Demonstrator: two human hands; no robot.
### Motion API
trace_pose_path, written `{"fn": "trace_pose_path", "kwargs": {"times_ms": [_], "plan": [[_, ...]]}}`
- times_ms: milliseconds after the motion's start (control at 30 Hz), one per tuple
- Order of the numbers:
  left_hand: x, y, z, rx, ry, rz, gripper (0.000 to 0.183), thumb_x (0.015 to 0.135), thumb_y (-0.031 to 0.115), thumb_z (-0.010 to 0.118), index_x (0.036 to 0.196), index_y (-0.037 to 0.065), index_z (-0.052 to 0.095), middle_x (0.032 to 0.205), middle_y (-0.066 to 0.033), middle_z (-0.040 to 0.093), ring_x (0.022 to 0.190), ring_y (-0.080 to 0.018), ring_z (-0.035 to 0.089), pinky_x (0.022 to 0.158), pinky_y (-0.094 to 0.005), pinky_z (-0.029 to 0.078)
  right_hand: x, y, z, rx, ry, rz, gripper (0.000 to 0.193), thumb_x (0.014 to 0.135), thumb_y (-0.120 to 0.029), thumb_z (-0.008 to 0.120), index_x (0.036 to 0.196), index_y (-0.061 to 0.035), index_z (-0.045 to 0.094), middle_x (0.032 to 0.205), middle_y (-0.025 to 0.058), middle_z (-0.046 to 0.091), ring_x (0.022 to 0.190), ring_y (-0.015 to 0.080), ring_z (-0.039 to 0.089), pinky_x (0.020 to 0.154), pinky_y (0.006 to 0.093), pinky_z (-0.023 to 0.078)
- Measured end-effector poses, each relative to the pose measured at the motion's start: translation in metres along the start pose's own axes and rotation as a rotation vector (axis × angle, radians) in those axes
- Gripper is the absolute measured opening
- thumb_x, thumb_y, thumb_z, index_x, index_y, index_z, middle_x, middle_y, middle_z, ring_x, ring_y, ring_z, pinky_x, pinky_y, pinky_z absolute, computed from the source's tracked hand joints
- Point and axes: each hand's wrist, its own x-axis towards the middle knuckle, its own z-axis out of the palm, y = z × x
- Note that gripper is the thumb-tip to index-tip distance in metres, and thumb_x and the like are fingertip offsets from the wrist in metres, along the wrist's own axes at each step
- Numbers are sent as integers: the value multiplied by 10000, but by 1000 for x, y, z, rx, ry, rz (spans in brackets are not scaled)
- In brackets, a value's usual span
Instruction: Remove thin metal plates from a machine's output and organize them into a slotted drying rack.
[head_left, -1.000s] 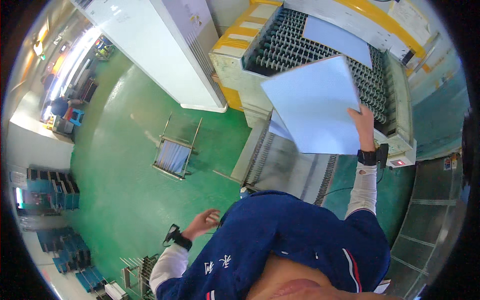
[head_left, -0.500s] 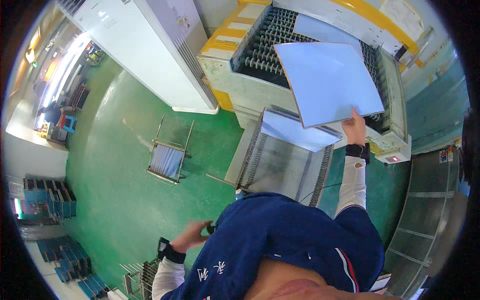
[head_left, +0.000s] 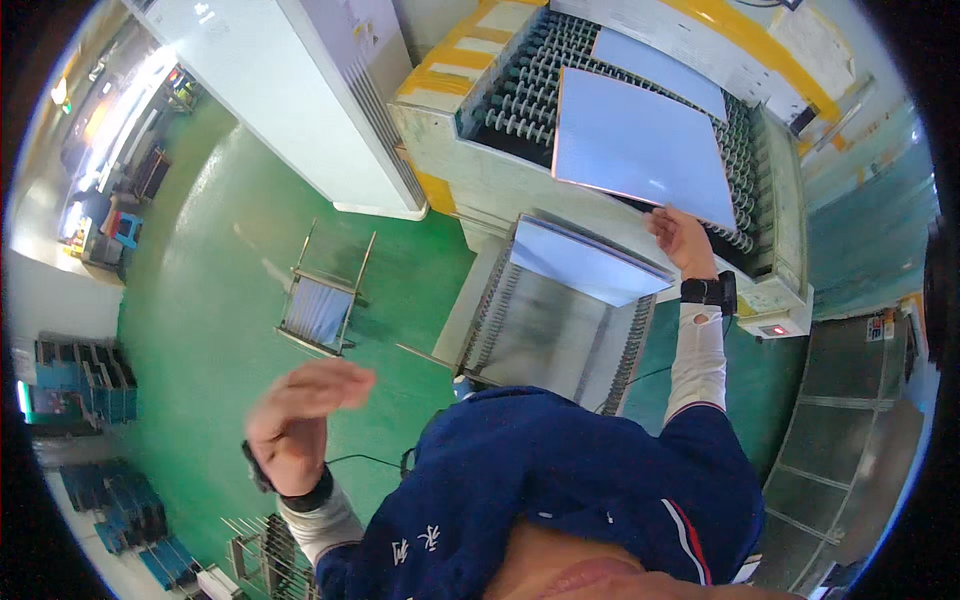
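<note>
A flat panel with a pale blue face and a thin copper-coloured edge lies over the rollers of a conveyor machine. My right hand is at its near edge, fingertips touching or just beside it, fingers loosely bent and not gripping. Farther back on the rollers rests a second pale panel. Below the machine's front, a slotted metal rack holds another pale panel leaning at its far end. My left hand, slightly blurred, is raised over the floor at left, fingers stretched out and holding nothing.
A tall white cabinet stands left of the machine. On the green floor is a small metal-framed stand. A pronged rack sits below my left arm, blue racks at far left, and a grey metal shelf frame at right.
The tilted panel has come down onto the rollers and turned, and my right hand's grip has loosened at its edge. My left hand has risen and moved left, away from my body.
</note>
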Motion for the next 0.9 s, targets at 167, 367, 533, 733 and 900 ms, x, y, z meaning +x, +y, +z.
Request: {"fn": "trace_pose_path", "kwargs": {"times_ms": [167, 367, 533, 733, 900], "plan": [[47, 44, 42, -252, -397, 537, 330, 1001, 268, 494, 869, 15, 660, 876, -152, 700, 838, -320, 676, 826, -412, 498, -2, 6, 23, -357, 61, -127, 239, 931, -258, 611, 968, -24, 646, 905, 97, 713, 769, 180, 680, 651, 275, 514], [48, 46, 77, -345, -522, 584, 197, 822, 224, 749, 952, 89, 688, 921, -106, 685, 939, -301, 654, 889, -468, 459, 19, 17, 43, -1267, 344, -1036, 255, 880, -229, 653, 1089, -83, 659, 1075, 121, 683, 986, 291, 635, 840, 395, 497], [54, 69, 89, -340, -444, 467, 74, 806, 100, 729, 796, 98, 657, 839, -42, 666, 790, -238, 659, 757, -390, 511, 39, 31, 40, -1624, 346, -1054, 377, 877, -341, 636, 1215, -175, 632, 1346, 117, 559, 1250, 373, 478, 1012, 543, 369], [65, 80, 87, -343, -490, 409, 117, 769, 61, 730, 750, 114, 627, 798, -19, 630, 753, -196, 640, 695, -351, 511, 59, 16, 42, -1685, 427, -938, 431, 882, -394, 619, 1277, -224, 596, 1405, 99, 512, 1312, 360, 424, 1040, 556, 329], [63, 84, 87, -328, -432, 430, 131, 756, 41, 729, 754, 121, 626, 806, -17, 626, 752, -191, 633, 690, -341, 508, 66, 15, 46, -1694, 425, -916, 437, 868, -401, 624, 1266, -221, 601, 1398, 106, 516, 1306, 356, 429, 1029, 560, 343]]}}
